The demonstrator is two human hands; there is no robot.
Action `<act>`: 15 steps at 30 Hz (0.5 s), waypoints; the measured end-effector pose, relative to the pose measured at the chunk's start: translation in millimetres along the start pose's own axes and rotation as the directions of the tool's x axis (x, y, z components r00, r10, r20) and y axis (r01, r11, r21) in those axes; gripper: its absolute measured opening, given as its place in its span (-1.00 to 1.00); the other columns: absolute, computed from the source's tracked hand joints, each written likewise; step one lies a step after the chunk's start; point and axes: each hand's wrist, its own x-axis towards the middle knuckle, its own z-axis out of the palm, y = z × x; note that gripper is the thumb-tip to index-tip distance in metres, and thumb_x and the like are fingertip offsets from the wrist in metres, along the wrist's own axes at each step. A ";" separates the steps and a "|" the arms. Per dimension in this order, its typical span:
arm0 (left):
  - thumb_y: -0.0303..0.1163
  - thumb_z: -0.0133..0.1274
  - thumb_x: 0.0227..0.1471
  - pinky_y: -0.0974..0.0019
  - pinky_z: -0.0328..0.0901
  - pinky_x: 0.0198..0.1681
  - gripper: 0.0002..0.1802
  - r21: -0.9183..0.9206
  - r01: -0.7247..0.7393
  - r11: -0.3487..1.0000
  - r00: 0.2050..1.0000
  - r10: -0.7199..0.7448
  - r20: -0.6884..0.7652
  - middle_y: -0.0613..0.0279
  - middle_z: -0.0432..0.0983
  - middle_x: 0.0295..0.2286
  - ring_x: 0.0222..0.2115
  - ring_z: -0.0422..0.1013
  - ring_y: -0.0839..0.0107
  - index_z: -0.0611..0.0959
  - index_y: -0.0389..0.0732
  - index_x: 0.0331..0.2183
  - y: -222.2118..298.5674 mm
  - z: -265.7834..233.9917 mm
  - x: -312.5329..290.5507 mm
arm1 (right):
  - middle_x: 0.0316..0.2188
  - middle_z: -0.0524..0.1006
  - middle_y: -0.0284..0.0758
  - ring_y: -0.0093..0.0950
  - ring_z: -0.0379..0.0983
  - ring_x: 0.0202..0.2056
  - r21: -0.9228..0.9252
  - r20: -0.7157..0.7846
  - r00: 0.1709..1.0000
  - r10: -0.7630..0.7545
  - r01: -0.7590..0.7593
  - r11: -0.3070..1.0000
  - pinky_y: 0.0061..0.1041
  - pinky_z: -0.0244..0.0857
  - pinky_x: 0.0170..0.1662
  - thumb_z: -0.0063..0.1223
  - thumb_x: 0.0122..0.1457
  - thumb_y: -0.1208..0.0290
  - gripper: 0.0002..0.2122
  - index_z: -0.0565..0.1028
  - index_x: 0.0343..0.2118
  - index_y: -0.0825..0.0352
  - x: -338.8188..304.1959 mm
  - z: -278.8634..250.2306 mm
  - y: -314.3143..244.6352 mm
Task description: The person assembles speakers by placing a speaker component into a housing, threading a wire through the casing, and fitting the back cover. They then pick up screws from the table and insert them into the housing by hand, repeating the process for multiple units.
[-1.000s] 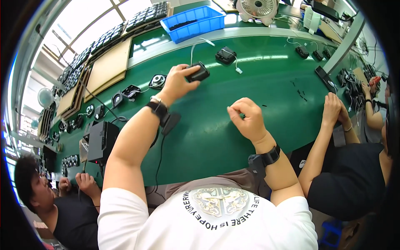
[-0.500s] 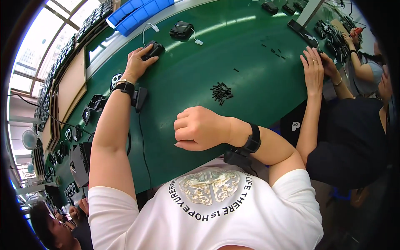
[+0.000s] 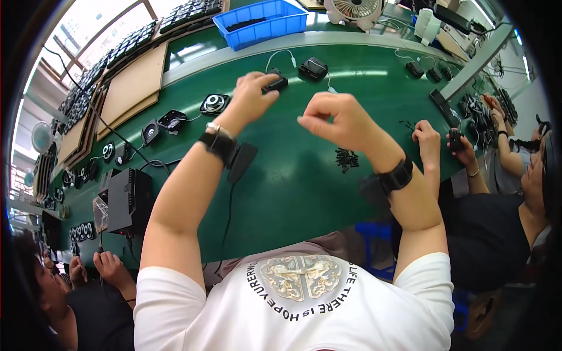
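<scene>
Touching box (image 3: 276, 83) w/ L hand (image 3: 249, 96), grip unclear; 2nd box (image 3: 313, 69) to its R. R hand (image 3: 335, 117) curled, contents unclear; screws (image 3: 346, 159) nearby.

The room is filled by a long green workbench (image 3: 275, 210), curved by the lens, and streaks of white light are reflected along its glossy top. Its far side is bordered by a pale grey rail (image 3: 328, 40). Daylight is let in through framed windows (image 3: 105, 23) at far left. At right, a slanted grey post (image 3: 480, 65) is seen, and a blue stool (image 3: 380, 231) is partly tucked beneath the near edge.
</scene>
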 end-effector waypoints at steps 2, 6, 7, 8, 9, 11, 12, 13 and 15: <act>-0.32 0.18 -0.01 0.13 0.19 0.15 -0.52 -0.334 -0.076 0.940 0.979 0.133 0.153 0.03 0.48 -0.05 0.02 0.34 0.07 0.58 -0.16 0.00 43.1 -31.7 -48.7 | -0.54 0.48 -0.49 -0.70 0.29 -0.51 0.050 0.083 0.962 0.259 -0.264 0.963 -0.60 0.18 -0.48 0.20 0.16 0.38 -0.83 0.54 -0.47 0.38 35.3 -17.9 26.8; -0.44 0.21 -0.05 0.14 0.31 0.00 -0.61 -0.480 -0.040 0.876 0.938 0.198 0.283 0.06 0.54 -0.17 -0.11 0.42 0.12 0.63 -0.20 -0.10 88.3 -83.8 -170.5 | -0.49 0.50 -0.50 -0.72 0.33 -0.43 -0.017 0.145 0.960 0.241 -0.241 0.970 -0.64 0.25 -0.37 0.17 0.19 0.32 -0.80 0.56 -0.36 0.39 124.0 -40.3 86.8; -0.44 0.20 -0.05 0.15 0.34 -0.06 -0.63 -0.499 -0.066 0.864 0.928 0.236 0.287 0.06 0.56 -0.22 -0.18 0.45 0.11 0.64 -0.21 -0.12 84.4 -90.3 -194.6 | -0.47 0.53 -0.47 -0.70 0.37 -0.40 -0.063 0.136 0.962 0.239 -0.232 0.971 -0.64 0.30 -0.31 0.17 0.19 0.31 -0.79 0.57 -0.32 0.38 145.6 -41.1 101.5; -0.48 0.19 -0.05 0.18 0.35 -0.07 -0.66 -0.544 0.058 0.837 0.935 0.146 0.324 0.07 0.57 -0.22 -0.18 0.46 0.14 0.65 -0.23 -0.14 75.2 -98.6 -217.9 | -0.47 0.53 -0.47 -0.70 0.37 -0.40 -0.066 0.148 0.964 0.223 -0.215 0.974 -0.64 0.30 -0.31 0.17 0.19 0.31 -0.79 0.57 -0.32 0.38 169.9 -39.2 118.1; -0.52 0.18 -0.05 0.21 0.36 -0.08 -0.68 -0.583 0.182 0.792 0.928 0.058 0.368 0.08 0.58 -0.22 -0.17 0.47 0.17 0.67 -0.25 -0.16 67.3 -108.5 -242.2 | -0.37 0.56 -0.38 -0.61 0.43 -0.31 -0.151 0.151 0.964 0.217 -0.195 0.969 -0.58 0.33 -0.19 0.16 0.18 0.29 -0.76 0.56 -0.24 0.38 191.3 -35.4 132.4; -0.60 0.15 -0.06 0.28 0.37 -0.14 -0.70 -0.657 0.427 0.622 0.900 -0.219 0.378 0.07 0.59 -0.24 -0.24 0.50 0.25 0.67 -0.31 -0.19 59.0 -122.6 -289.2 | -0.28 0.59 -0.30 -0.53 0.49 -0.21 -0.226 0.174 0.966 0.193 -0.152 0.962 -0.52 0.36 -0.07 0.15 0.18 0.27 -0.72 0.55 -0.16 0.37 225.4 -13.3 158.4; -0.60 0.15 -0.06 0.28 0.37 -0.14 -0.70 -0.659 0.427 0.620 0.901 -0.232 0.367 0.07 0.59 -0.24 -0.24 0.50 0.25 0.67 -0.31 -0.19 58.2 -124.5 -307.3 | -0.20 0.57 -0.24 -0.46 0.48 -0.13 -0.387 0.122 0.984 0.132 -0.076 0.919 -0.47 0.34 -0.01 0.14 0.18 0.26 -0.69 0.53 -0.11 0.35 237.2 -1.6 172.0; -0.63 0.13 -0.07 0.30 0.38 -0.15 -0.68 -0.679 0.462 0.571 0.887 -0.290 0.360 0.07 0.59 -0.25 -0.25 0.51 0.28 0.66 -0.33 -0.18 56.8 -128.1 -323.7 | -0.13 0.55 -0.18 -0.39 0.46 -0.05 -0.534 0.075 0.996 0.053 -0.005 0.845 -0.42 0.31 0.05 0.12 0.18 0.24 -0.66 0.50 -0.06 0.34 251.1 13.9 185.1; -0.66 0.11 -0.08 0.32 0.38 -0.17 -0.67 -0.697 0.485 0.528 0.873 -0.347 0.344 0.06 0.59 -0.26 -0.26 0.51 0.31 0.65 -0.36 -0.17 53.9 -129.1 -337.6 | -0.05 0.53 -0.13 -0.32 0.44 0.02 -0.668 0.033 0.998 -0.046 0.056 0.742 -0.37 0.29 0.11 0.11 0.18 0.23 -0.62 0.48 -0.01 0.33 271.1 40.8 209.5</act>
